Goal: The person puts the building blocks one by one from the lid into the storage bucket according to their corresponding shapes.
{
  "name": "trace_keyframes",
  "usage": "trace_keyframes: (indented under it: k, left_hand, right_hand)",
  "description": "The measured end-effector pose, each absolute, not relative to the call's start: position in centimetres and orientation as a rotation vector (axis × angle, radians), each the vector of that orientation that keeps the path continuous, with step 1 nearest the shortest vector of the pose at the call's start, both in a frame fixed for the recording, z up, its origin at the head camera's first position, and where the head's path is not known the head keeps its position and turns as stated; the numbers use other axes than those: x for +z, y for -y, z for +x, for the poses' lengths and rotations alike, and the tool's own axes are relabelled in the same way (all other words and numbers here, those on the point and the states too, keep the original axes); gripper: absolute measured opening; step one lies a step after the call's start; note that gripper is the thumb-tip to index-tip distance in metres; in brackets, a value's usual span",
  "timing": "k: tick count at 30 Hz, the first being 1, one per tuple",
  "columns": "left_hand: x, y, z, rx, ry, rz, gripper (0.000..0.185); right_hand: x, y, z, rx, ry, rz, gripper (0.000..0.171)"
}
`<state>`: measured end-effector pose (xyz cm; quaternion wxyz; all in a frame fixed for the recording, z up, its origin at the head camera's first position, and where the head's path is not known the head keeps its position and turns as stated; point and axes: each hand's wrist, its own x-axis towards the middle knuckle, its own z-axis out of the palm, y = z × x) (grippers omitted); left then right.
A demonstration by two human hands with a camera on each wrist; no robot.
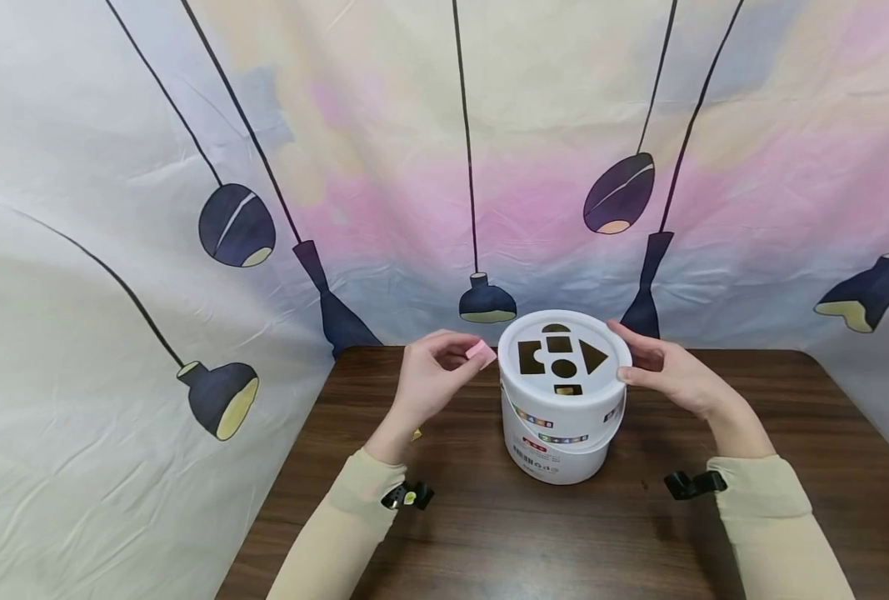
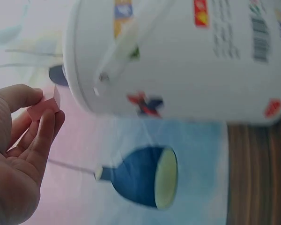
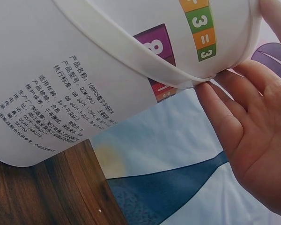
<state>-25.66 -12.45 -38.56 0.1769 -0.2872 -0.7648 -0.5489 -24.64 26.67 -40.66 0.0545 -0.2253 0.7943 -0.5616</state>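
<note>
A small pink block (image 1: 481,352) is pinched between the thumb and fingers of my left hand (image 1: 431,375), just left of the bucket's rim and apart from it. The white bucket (image 1: 556,454) stands upright on the table, its white lid (image 1: 607,354) cut with several shaped holes. From the left wrist view, the pink block (image 2: 44,107) shows flat faces and straight edges. My right hand (image 1: 672,375) touches the right side of the lid with its thumb and fingertips. In the right wrist view, fairly straight fingers (image 3: 220,110) rest against the bucket near its handle (image 3: 131,56).
The dark wooden table (image 1: 459,533) reaches back to a cloth backdrop (image 1: 384,167) printed with hanging lamps. A small yellow thing (image 1: 417,434) lies beside my left wrist. Each wrist bears a black camera mount (image 1: 695,484).
</note>
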Motion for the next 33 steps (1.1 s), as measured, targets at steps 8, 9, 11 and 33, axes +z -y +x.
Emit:
trace_keyframes:
  k: [8, 9, 11, 33]
  left_hand:
    - [-37.5, 8.5, -24.6, -1.572, 2.132, -0.989, 0.026]
    - [-37.5, 8.1, -24.5, -1.574, 2.135, -1.012, 0.025]
    - [-37.3, 7.1, -24.3, -1.577, 2.14, -1.061, 0.024]
    - [-37.1, 3.7, -23.5, -1.251, 2.304, -1.26, 0.018]
  right_hand:
    - [-40.7, -26.7, -24.6, -1.716, -2.405, -0.674, 0.077]
    - [-40.7, -26.7, -24.6, -1.716, -2.405, -0.673, 0.077]
    - [-40.7, -26.7, -24.6, -1.714, -2.406, -0.67, 0.077]
    - [-40.6, -26.6, -24.6, -1.701, -2.413, -0.674, 0.077]
